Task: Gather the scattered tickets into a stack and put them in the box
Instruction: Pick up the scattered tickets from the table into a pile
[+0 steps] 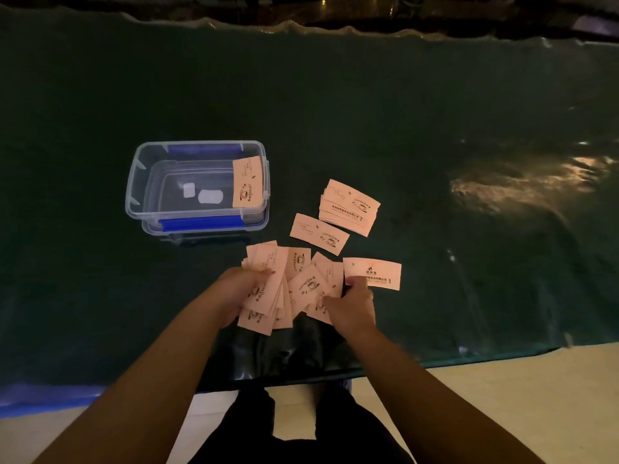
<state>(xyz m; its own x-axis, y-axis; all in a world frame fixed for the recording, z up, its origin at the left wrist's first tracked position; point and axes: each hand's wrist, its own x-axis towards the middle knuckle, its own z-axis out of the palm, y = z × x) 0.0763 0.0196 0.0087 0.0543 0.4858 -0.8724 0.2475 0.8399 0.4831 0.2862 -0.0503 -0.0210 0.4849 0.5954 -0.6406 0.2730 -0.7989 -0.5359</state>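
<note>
table cover (335, 112): dark green sheet, wrinkled, spreads under and far ahead of the hands, wavy far edge
glare patch (522, 182): warm light reflection on the cover, well right of the right hand and ahead of it
blue edge (40, 396): strip at the cover's near-left corner, left of and behind the left hand
floor (502, 396): pale, behind and right of the hands, below the table's near edge
dark trousers (301, 430): behind the hands, between the forearms
background (368, 8): dark, detail unreadable
</note>
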